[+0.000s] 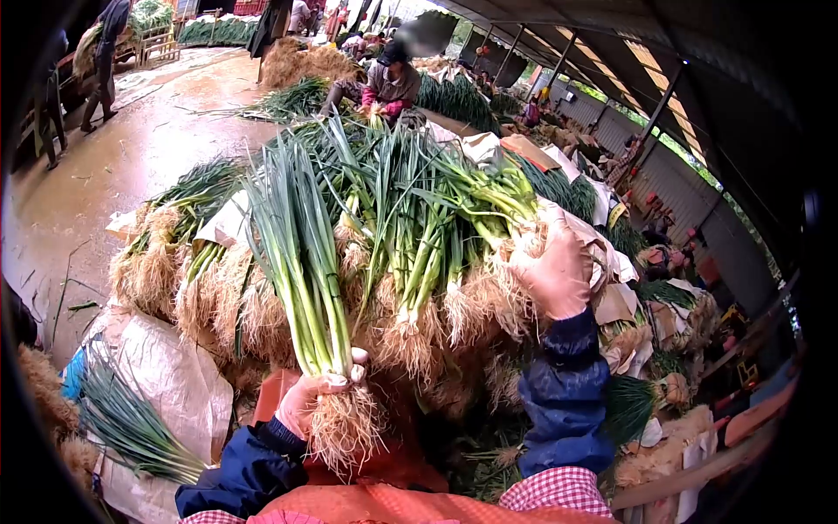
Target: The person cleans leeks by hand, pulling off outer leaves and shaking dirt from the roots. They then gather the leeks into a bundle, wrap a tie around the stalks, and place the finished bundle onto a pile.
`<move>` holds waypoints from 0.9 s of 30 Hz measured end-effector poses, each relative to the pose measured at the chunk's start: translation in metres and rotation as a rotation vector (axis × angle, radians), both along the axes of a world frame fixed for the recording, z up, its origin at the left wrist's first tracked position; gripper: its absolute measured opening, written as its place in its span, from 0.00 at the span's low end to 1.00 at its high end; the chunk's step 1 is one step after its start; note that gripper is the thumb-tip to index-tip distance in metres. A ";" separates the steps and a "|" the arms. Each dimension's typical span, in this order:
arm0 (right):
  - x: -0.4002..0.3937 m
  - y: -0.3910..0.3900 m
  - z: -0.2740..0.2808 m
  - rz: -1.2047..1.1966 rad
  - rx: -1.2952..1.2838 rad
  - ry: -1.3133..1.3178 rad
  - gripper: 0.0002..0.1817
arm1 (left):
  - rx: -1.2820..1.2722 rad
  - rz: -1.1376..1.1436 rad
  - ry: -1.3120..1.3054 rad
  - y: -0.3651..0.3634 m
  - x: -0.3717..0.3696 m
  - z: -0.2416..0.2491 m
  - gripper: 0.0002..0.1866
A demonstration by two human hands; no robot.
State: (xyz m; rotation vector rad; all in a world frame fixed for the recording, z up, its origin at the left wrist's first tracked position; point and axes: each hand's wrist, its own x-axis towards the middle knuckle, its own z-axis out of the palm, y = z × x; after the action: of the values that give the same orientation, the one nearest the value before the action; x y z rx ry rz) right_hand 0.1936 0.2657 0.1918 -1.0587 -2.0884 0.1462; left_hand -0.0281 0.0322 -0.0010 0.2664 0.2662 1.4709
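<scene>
My left hand is closed round the lower stems of a bunch of green onions, its leaves pointing up and its pale roots hanging below the fist. My right hand is at the right end of the pile, over the root end of some green onions; its fingers are partly hidden, and whether they grip these stalks is unclear. Between my hands lie more green onions with long tan roots toward me.
Bundles with thick roots lie at the left. A white sack and loose green onions are at lower left. A person in a dark cap sits behind the pile. Wrapped bundles line the right side.
</scene>
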 end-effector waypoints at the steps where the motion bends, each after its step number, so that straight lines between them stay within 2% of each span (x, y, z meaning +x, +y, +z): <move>1: -0.005 -0.012 -0.007 0.035 0.001 -0.018 0.35 | -0.003 0.025 0.000 -0.002 0.002 0.004 0.29; 4: -0.044 -0.055 -0.066 -0.048 0.097 -0.282 0.48 | 0.027 0.051 -0.088 -0.005 0.007 -0.001 0.26; 6: -0.033 -0.024 -0.165 0.028 0.184 -0.279 0.55 | 0.010 0.058 -0.074 -0.014 0.006 0.008 0.24; 7: -0.025 -0.032 -0.164 0.116 0.076 -0.258 0.60 | 0.052 0.091 -0.053 -0.017 0.005 0.007 0.24; 8: -0.022 -0.039 -0.149 0.263 0.068 -0.161 0.58 | 0.098 0.137 -0.033 -0.017 0.003 0.008 0.24; 10: -0.002 -0.045 -0.103 0.343 -0.105 -0.279 0.53 | 0.029 0.082 -0.137 -0.027 -0.003 0.004 0.25; 11: 0.003 -0.044 -0.080 0.279 -0.076 -0.295 0.50 | 0.054 0.060 -0.142 -0.030 -0.003 0.009 0.25; 12: -0.005 -0.046 -0.064 0.169 -0.179 -0.050 0.50 | 0.084 0.040 -0.149 -0.032 -0.002 0.019 0.25; 13: -0.017 -0.043 -0.053 0.037 -0.117 -0.090 0.44 | 0.059 0.102 -0.068 -0.034 0.002 0.027 0.26; 14: -0.031 -0.042 -0.049 -0.094 -0.058 -0.129 0.37 | 0.099 0.022 -0.181 -0.032 0.007 0.025 0.26; 16: -0.054 -0.018 -0.078 -0.131 0.075 -0.305 0.20 | 0.038 -0.023 -0.150 -0.038 0.013 0.021 0.25; 17: -0.064 -0.045 -0.053 -0.177 -0.239 -0.222 0.16 | 0.120 -0.075 -0.177 -0.043 0.015 0.025 0.25; 18: -0.064 -0.065 -0.045 -0.155 -0.213 -0.204 0.09 | 0.098 0.025 -0.054 -0.044 0.015 0.015 0.24; 20: -0.056 -0.116 -0.043 0.050 -0.148 0.069 0.04 | 0.128 -0.016 -0.141 -0.050 0.018 0.025 0.23; 21: -0.050 -0.123 -0.051 0.124 -0.076 0.265 0.07 | 0.093 -0.004 -0.161 -0.054 0.020 0.030 0.22; 22: -0.041 -0.112 -0.052 0.071 -0.264 0.392 0.17 | 0.059 0.000 -0.184 -0.055 0.022 0.034 0.22; 24: -0.031 -0.051 -0.093 -0.144 -0.029 0.131 0.27 | 0.055 -0.019 -0.162 -0.054 0.029 0.032 0.20; 25: -0.038 -0.043 -0.092 -0.215 -0.278 -0.002 0.33 | 0.049 -0.029 -0.145 -0.055 0.033 0.030 0.20; 27: -0.025 -0.017 -0.106 0.051 -0.381 0.418 0.26 | 0.055 -0.015 -0.137 -0.061 0.038 0.036 0.20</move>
State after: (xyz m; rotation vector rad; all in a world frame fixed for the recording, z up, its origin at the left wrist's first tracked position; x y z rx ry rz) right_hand 0.1684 0.2486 0.0857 -1.0821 -1.7408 0.7500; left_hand 0.0096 -0.0293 0.0346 0.2097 0.1133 1.4761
